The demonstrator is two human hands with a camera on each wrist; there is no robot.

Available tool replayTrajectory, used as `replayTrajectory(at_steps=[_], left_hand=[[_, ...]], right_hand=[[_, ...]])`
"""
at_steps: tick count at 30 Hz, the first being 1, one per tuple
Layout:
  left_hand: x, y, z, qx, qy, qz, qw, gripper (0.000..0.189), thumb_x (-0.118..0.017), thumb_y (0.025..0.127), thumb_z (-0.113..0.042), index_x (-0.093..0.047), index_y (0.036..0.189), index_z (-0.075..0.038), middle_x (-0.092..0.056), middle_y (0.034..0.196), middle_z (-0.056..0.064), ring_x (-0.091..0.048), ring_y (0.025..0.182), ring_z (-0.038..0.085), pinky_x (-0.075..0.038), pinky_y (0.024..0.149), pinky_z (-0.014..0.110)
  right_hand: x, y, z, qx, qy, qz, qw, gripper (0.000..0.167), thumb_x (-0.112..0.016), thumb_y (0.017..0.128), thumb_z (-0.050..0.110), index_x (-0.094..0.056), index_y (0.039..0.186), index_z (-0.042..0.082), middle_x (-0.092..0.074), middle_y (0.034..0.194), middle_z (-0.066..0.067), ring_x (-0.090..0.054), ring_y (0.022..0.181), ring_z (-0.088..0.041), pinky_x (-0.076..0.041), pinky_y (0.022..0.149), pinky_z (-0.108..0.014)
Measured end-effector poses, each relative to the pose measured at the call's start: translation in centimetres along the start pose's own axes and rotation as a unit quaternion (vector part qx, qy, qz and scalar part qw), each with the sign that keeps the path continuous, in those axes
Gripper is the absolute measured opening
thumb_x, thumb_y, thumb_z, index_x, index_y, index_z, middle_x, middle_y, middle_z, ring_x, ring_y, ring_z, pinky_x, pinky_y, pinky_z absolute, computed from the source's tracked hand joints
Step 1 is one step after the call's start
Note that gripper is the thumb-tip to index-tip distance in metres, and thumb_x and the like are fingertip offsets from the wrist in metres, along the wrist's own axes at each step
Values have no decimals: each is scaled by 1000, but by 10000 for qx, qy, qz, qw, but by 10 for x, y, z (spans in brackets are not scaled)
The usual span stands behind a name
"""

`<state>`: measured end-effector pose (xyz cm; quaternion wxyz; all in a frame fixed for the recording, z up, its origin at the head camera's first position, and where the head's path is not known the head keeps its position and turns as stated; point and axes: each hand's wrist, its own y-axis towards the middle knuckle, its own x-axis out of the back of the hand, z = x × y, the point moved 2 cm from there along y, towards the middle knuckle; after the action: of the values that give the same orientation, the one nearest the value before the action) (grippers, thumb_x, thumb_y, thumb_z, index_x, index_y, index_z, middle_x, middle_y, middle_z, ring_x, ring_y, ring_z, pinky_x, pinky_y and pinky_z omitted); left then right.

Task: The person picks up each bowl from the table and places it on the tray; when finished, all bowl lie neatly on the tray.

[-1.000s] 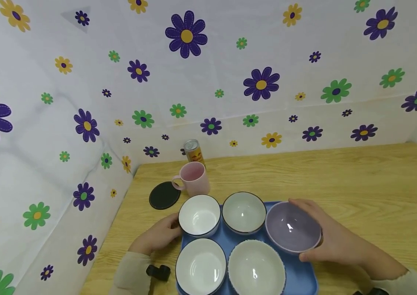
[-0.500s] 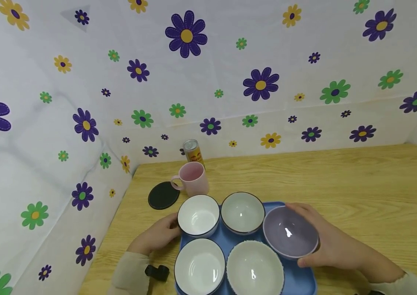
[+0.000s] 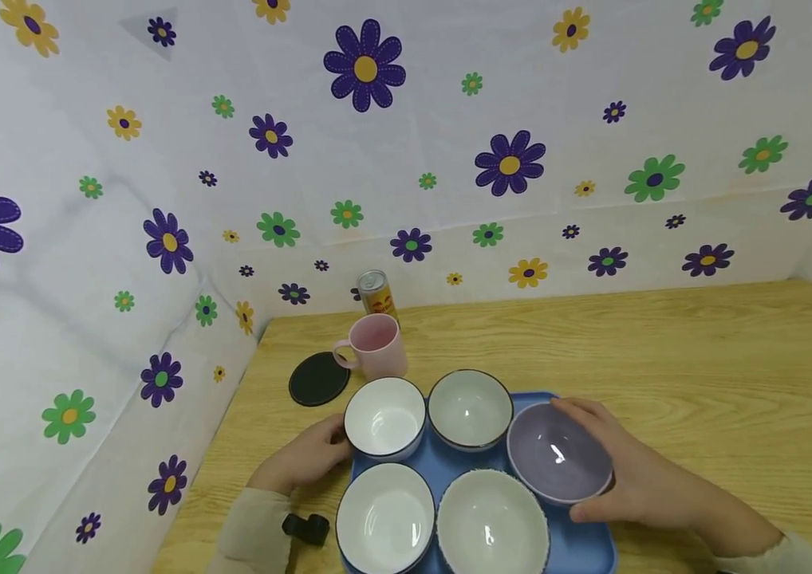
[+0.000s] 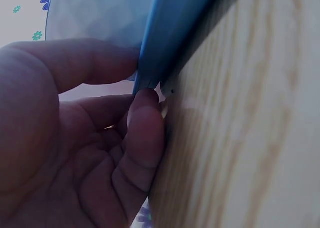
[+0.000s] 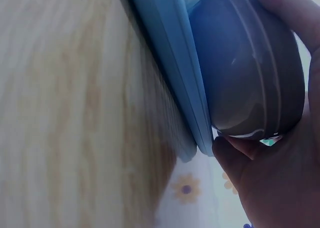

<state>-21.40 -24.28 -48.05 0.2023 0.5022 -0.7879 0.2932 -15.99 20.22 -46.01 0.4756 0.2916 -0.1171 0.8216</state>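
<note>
A purple bowl point(image 3: 559, 454) stands at the right side of a blue tray point(image 3: 581, 550). My right hand point(image 3: 639, 474) grips it from the right, thumb at the near rim and fingers at the far side. In the right wrist view the bowl point(image 5: 245, 63) sits over the tray's edge point(image 5: 175, 58). My left hand point(image 3: 311, 454) is at the tray's left side; in the left wrist view the thumb and fingers point(image 4: 145, 133) pinch the tray rim point(image 4: 167, 33). Left of the purple bowl are two back bowls, one white point(image 3: 386, 416) and one greyish point(image 3: 471, 408), and two front white bowls point(image 3: 386, 518).
Behind the tray stand a pink mug point(image 3: 377, 347) and a drink can point(image 3: 377, 295). A black round coaster point(image 3: 319, 379) lies left of the mug. The wooden table point(image 3: 664, 359) meets a flower-patterned cloth point(image 3: 435, 143) at the back and left.
My right hand has shifted the purple bowl a little left and toward the front, closer to the other bowls. The left hand stays at the tray's edge.
</note>
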Motion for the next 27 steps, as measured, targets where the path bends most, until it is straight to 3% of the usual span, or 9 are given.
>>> replayTrajectory(at_steps=[6, 13, 19, 22, 24, 27], left_hand=[[-1, 0, -1, 39, -41, 1, 10000, 40, -62, 98, -23, -58, 135, -9, -61, 121, 6, -54, 103, 22, -47, 90, 41], [0, 3, -3, -25, 3, 7, 10000, 43, -63, 97, -22, -57, 138, -9, -59, 135, 7, -51, 118, 24, -38, 109, 52], [2, 3, -4, -128, 92, 81, 9998, 42, -63, 97, -24, -57, 136, -10, -59, 134, 8, -51, 122, 27, -38, 110, 54], [3, 3, -2, -174, 135, 162, 9996, 47, -64, 97, -27, -55, 141, -12, -56, 141, 7, -49, 130, 28, -34, 113, 56], [4, 3, 1, -141, 109, 208, 9996, 50, -63, 97, -26, -52, 144, -13, -57, 140, 6, -52, 127, 26, -38, 111, 55], [5, 2, 5, -65, -98, 289, 9995, 48, -59, 98, -21, -52, 144, -9, -62, 126, 7, -59, 109, 24, -51, 95, 46]], right_hand=[[-3, 0, 0, -48, -103, -33, 9999, 111, -91, 73, 39, -23, 159, 24, -25, 154, -8, -45, 127, -41, -56, 83, -40], [-5, -2, 1, -177, -305, -134, 9993, 113, -90, 72, 44, -22, 160, 24, -25, 154, -11, -45, 127, -40, -56, 83, -45], [-4, -1, 2, -92, -213, -94, 9997, 114, -90, 74, 39, -19, 161, 23, -24, 154, -12, -44, 128, -42, -56, 84, -43], [-3, -1, 3, -65, -84, -41, 9999, 109, -86, 79, 34, -17, 162, 24, -25, 154, -15, -42, 129, -45, -55, 85, -50], [-1, -2, 3, -24, -39, -27, 10000, 101, -81, 85, 31, -16, 162, 25, -26, 154, -18, -41, 130, -47, -53, 86, -57], [2, -3, 5, 48, -151, -105, 9998, 85, -70, 94, 28, -18, 162, 22, -28, 156, -19, -39, 133, -50, -49, 89, -68]])
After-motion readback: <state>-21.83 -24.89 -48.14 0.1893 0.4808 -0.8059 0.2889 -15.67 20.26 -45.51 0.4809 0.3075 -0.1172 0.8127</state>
